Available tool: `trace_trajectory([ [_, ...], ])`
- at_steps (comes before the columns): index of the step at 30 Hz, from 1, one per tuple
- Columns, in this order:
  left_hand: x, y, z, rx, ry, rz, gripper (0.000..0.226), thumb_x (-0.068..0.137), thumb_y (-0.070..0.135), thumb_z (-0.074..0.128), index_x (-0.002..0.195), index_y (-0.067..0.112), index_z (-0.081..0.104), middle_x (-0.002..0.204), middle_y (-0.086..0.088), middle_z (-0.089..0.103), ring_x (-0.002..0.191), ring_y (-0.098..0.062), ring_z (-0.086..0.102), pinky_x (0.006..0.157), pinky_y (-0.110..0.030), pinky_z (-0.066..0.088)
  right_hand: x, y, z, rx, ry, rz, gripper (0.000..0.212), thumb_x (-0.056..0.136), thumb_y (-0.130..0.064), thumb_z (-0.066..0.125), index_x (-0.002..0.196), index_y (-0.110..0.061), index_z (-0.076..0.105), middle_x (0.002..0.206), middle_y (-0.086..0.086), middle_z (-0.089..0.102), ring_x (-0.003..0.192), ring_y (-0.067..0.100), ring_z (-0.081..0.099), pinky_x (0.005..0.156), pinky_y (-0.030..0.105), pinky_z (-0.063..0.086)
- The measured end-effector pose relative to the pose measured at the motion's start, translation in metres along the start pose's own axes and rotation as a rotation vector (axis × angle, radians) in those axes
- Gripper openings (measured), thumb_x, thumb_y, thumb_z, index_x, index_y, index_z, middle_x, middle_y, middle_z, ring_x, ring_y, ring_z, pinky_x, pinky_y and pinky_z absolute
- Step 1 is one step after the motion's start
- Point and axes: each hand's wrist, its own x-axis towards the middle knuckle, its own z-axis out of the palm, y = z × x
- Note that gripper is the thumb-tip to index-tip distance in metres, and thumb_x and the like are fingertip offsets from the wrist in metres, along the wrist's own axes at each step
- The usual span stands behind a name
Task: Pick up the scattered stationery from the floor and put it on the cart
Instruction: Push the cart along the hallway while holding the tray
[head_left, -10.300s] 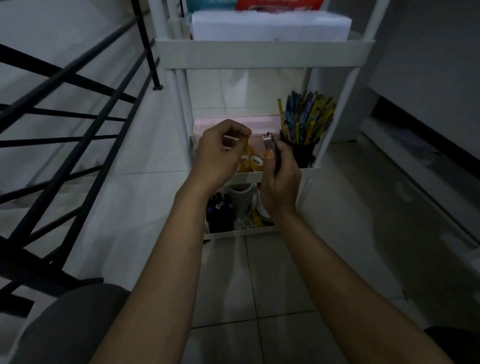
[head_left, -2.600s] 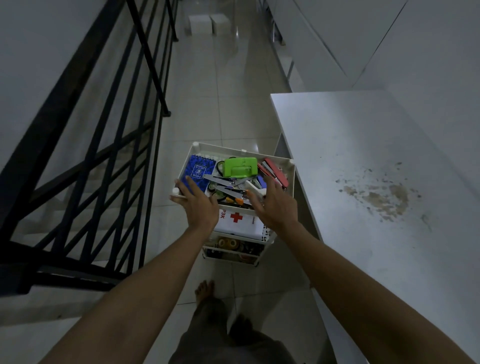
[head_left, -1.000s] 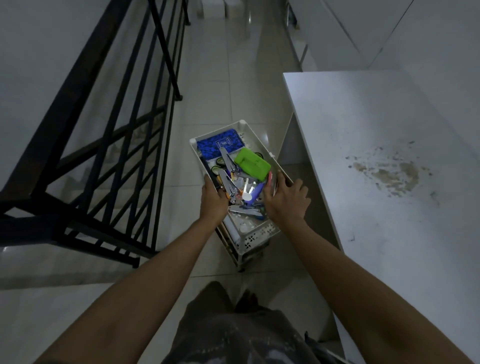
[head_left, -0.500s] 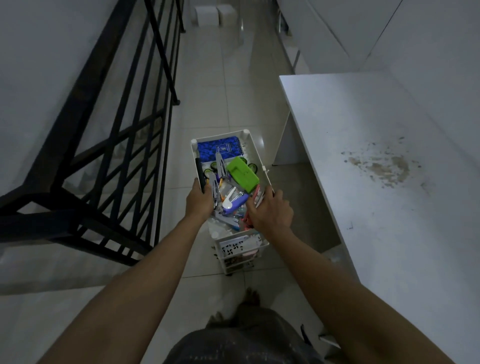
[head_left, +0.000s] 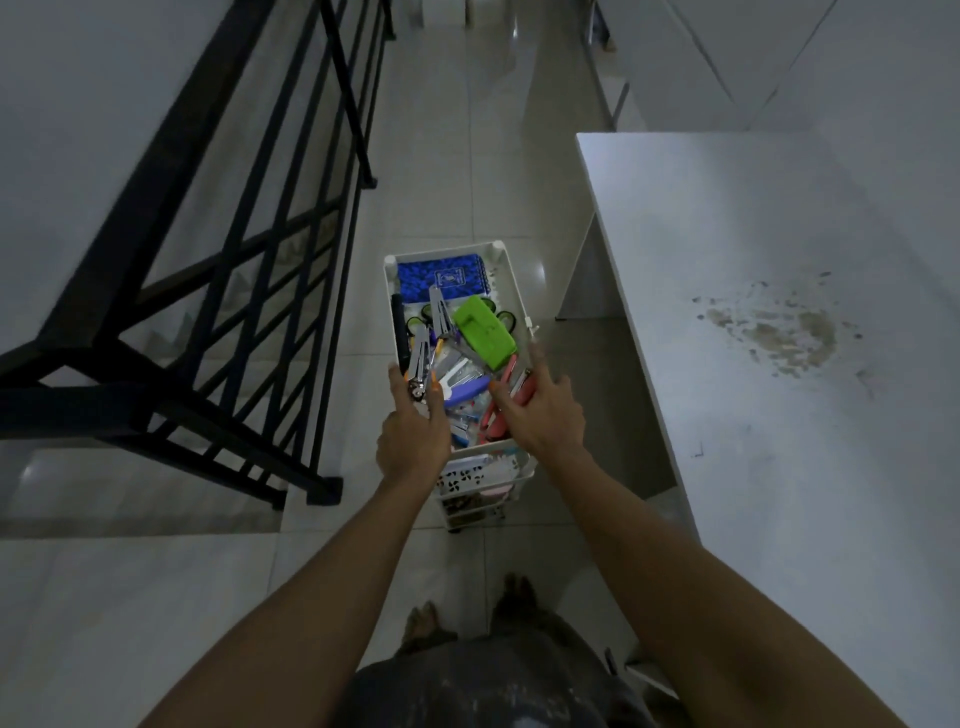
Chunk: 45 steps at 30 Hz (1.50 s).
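Observation:
A white cart (head_left: 506, 275) stands on the tiled floor in front of me, seen from above. Its top tray holds a blue notebook (head_left: 441, 278), a green hole punch (head_left: 483, 332), a black marker (head_left: 399, 327), metal tools (head_left: 422, 358), a purple stapler (head_left: 467, 389) and a red stapler (head_left: 496, 421). My left hand (head_left: 413, 434) clasps the tray's left rim near the front. My right hand (head_left: 543, 413) holds the right rim, thumb inside, fingers spread along the outside. Lower shelves (head_left: 475, 499) show only at the near end.
A black stair railing (head_left: 218, 270) runs along the left, close to the cart. A white table (head_left: 779, 312) with a brownish stain (head_left: 774, 327) stands on the right. The tiled corridor floor (head_left: 488, 156) stretches ahead. My bare feet (head_left: 426, 618) are just behind the cart.
The cart has swung from a diagonal to pointing straight down the corridor, between railing and table. Both hands have stayed on its rims.

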Motion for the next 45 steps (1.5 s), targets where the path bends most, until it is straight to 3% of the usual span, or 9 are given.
trace_trajectory([
  [3,0.003,0.004,0.003,-0.087,0.013,-0.066,0.068,0.093,0.065,0.029,0.151,0.036,0.008,0.127,-0.018,0.059,0.112,-0.04,0.056,0.09,-0.045,0.044,0.005,0.0,0.0,0.049,-0.026,-0.005,0.092,0.078,-0.08,0.042,0.15,-0.04,0.002,0.11,0.012,0.068,0.094,0.029,0.067,0.085,0.043,0.053],
  [5,0.006,0.006,0.005,-0.172,0.026,-0.108,0.067,0.094,0.061,0.035,0.147,0.024,0.023,0.128,-0.021,0.056,0.114,-0.039,0.054,0.093,-0.047,0.044,0.013,0.005,0.0,0.152,-0.055,0.076,0.083,0.076,-0.077,0.051,0.141,-0.028,0.031,0.111,0.006,0.069,0.101,0.028,0.066,0.09,0.045,0.053],
  [8,0.011,0.007,0.007,-0.211,0.044,-0.065,0.055,0.093,0.058,0.04,0.129,0.017,0.043,0.115,-0.018,0.061,0.102,-0.037,0.059,0.082,-0.043,0.049,0.022,0.008,0.002,0.303,-0.078,0.139,0.051,0.075,-0.069,0.061,0.101,-0.026,0.051,0.101,0.0,0.067,0.096,0.024,0.067,0.086,0.042,0.055],
  [13,0.023,0.017,0.01,-0.27,0.049,0.0,0.052,0.092,0.059,0.042,0.121,0.016,0.048,0.092,-0.009,0.064,0.082,-0.027,0.063,0.066,-0.033,0.047,0.037,0.011,0.004,0.31,-0.041,0.098,0.046,0.073,-0.072,0.059,0.087,-0.029,0.05,0.089,-0.005,0.066,0.082,0.016,0.066,0.081,0.039,0.057],
  [22,0.05,0.027,0.024,-0.298,0.06,0.003,0.053,0.087,0.066,0.046,0.116,0.023,0.051,0.09,-0.008,0.066,0.078,-0.025,0.065,0.073,-0.042,0.056,0.057,0.013,0.0,0.288,-0.012,0.078,0.053,0.076,-0.072,0.056,0.094,-0.022,0.055,0.093,-0.001,0.069,0.087,0.02,0.067,0.083,0.043,0.056],
  [27,0.06,0.023,0.018,-0.299,0.117,0.068,0.053,0.084,0.07,0.046,0.111,0.026,0.054,0.072,0.008,0.062,0.064,-0.003,0.063,0.056,-0.025,0.05,0.061,0.001,0.006,0.295,-0.005,0.077,0.051,0.077,-0.071,0.056,0.094,-0.023,0.054,0.092,-0.002,0.069,0.084,0.018,0.066,0.078,0.034,0.053],
  [33,0.071,0.021,0.01,-0.341,0.106,0.083,0.066,0.074,0.077,0.053,0.116,0.026,0.056,0.075,0.008,0.063,0.062,0.0,0.061,0.057,-0.02,0.044,0.068,-0.012,0.013,0.299,0.005,0.074,0.051,0.078,-0.069,0.059,0.095,-0.021,0.055,0.088,-0.005,0.066,0.076,0.014,0.061,0.067,0.024,0.042],
  [41,0.087,0.025,0.003,-0.399,0.134,0.107,0.05,0.076,0.061,0.067,0.108,0.024,0.058,0.073,0.02,0.058,0.063,0.021,0.056,0.048,0.002,0.037,0.083,-0.023,0.02,0.275,0.004,0.083,0.054,0.08,-0.068,0.058,0.101,-0.018,0.054,0.092,-0.001,0.067,0.074,0.014,0.055,0.068,0.025,0.039],
  [45,0.1,0.026,0.004,-0.448,0.114,0.104,0.058,0.072,0.067,0.066,0.108,0.023,0.059,0.071,0.018,0.062,0.061,0.015,0.061,0.046,-0.002,0.04,0.091,-0.03,0.021,0.299,-0.001,0.075,0.059,0.08,-0.068,0.056,0.114,-0.02,0.051,0.096,-0.003,0.069,0.083,0.016,0.065,0.071,0.025,0.042],
])
